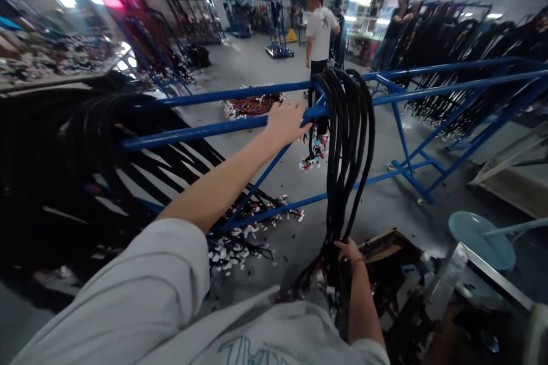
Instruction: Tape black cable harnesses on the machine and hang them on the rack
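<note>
A bundle of black cables (342, 142) is draped over the two rails of a blue rack (214, 125). My left hand (286, 120) is closed around the nearer rail, just left of the bundle. Lower down, my right hand (349, 252) grips the hanging cables near their gathered ends; part of its fingers is hidden behind them. On the far side of the rails, small white, red and blue connectors (315, 151) dangle from the cable ends. A thick mass of other black cables (85, 142) hangs over the rack at the left.
White connectors (233, 251) trail near the floor below the left cables. At right are an open cardboard box (387, 242), a pale blue round stool (482, 236) and a metal frame (492, 279). Beyond the rack stands a person (321, 34); another person (391, 28) is beside more hanging cables (449, 51).
</note>
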A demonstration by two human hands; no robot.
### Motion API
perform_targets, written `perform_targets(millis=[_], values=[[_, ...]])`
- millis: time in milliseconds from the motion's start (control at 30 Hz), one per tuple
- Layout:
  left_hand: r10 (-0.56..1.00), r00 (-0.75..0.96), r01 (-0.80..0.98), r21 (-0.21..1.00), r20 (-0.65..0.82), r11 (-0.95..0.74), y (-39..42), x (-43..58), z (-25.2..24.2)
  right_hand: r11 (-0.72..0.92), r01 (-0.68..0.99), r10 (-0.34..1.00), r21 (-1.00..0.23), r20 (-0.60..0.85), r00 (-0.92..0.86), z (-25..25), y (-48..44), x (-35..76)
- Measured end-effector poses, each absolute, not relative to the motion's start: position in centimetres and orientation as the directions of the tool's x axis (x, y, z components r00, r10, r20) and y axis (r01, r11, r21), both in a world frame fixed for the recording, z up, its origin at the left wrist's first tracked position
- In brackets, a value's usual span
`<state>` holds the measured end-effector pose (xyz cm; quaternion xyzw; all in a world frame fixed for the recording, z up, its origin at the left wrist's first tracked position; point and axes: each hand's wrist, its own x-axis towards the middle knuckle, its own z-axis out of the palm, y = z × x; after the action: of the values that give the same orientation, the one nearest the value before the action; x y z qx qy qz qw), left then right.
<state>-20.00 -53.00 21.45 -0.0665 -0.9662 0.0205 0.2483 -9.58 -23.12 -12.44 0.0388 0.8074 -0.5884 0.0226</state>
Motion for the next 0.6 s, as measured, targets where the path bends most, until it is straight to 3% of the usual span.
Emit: perform_targets(millis=[100, 133, 200, 267, 367, 467, 533, 600], values=[[0.120, -0.869, 0.111, -0.047, 0.480, 0.993, -53.8, -19.6, 20.4, 0.402, -0.052, 0.218, -0.914, 0.151, -0.964, -4.2, -23.7, -16.1], [0.127, -0.864, 0.122, -0.041, 0.488, 0.992, -53.7, -19.8, 20.2, 0.428, -0.142, 0.216, -0.892, 0.254, -0.943, -0.9, -24.7, -18.0], [0.167, -0.847, 0.165, -0.050, 0.505, 0.985, -53.1, -19.8, 20.1, 0.624, -0.367, 0.100, -0.690, 0.536, -0.838, 5.5, -27.9, -21.5], [0.250, -0.816, 0.243, -0.084, 0.521, 0.966, -53.6, -18.8, 20.3, 0.755, -0.389, 0.037, -0.527, 0.627, -0.778, 10.4, -32.0, -23.7], [0.299, -0.736, 0.293, -0.112, 0.608, 0.950, -58.9, -14.2, 20.3, 0.840, -0.324, 0.053, -0.434, 0.661, -0.748, 13.4, -36.2, -23.9], [0.028, -0.581, 0.035, -0.009, 0.813, 0.999, -69.8, -5.5, 18.9, 0.807, -0.398, 0.050, -0.437, 0.722, -0.690, 12.2, -37.3, -21.5], [-0.238, -0.331, -0.214, 0.173, 0.913, 0.961, -77.6, 1.5, 16.7, 0.718, -0.549, 0.060, -0.427, 0.825, -0.562, 10.2, -38.8, -18.8], [-0.452, -0.005, -0.353, 0.421, 0.892, 0.836, -83.9, 7.5, 13.7, 0.518, -0.694, -0.064, -0.500, 0.786, -0.614, 7.8, -42.6, -15.1]])
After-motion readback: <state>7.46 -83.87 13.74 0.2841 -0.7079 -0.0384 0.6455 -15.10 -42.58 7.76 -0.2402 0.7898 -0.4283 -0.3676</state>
